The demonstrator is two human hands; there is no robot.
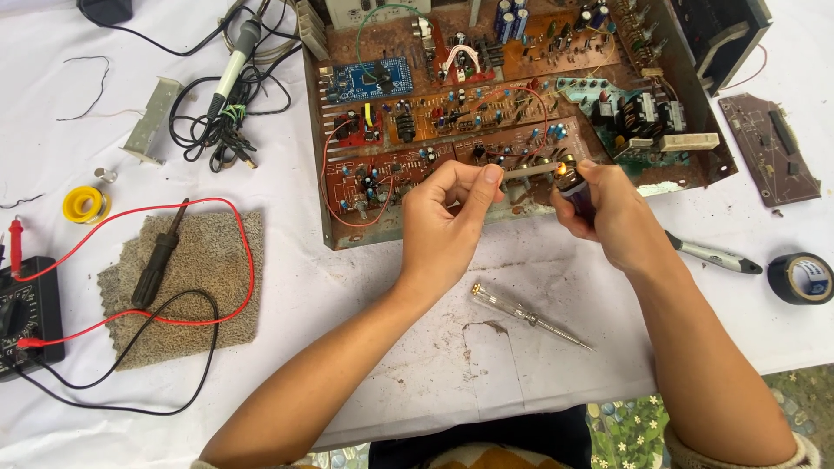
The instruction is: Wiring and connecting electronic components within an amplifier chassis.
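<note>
Two hands up near the rusty open circuit-board chassis: left hand fingers pinch a thin grey tube, holding its tip in the flame, right hand clenched around a lit dark-blue lighter. A clear-handled screwdriver lies nearer on the white table.

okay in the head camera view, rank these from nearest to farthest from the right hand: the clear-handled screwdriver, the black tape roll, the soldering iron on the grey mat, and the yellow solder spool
From the right hand, which holds a lit lighter:
1. Clear-handled screwdriver, just below, between the forearms.
2. Black tape roll, off to its right, by the table edge.
3. Soldering iron, far left on the grey mat.
4. Yellow solder spool, farthest left.
</note>
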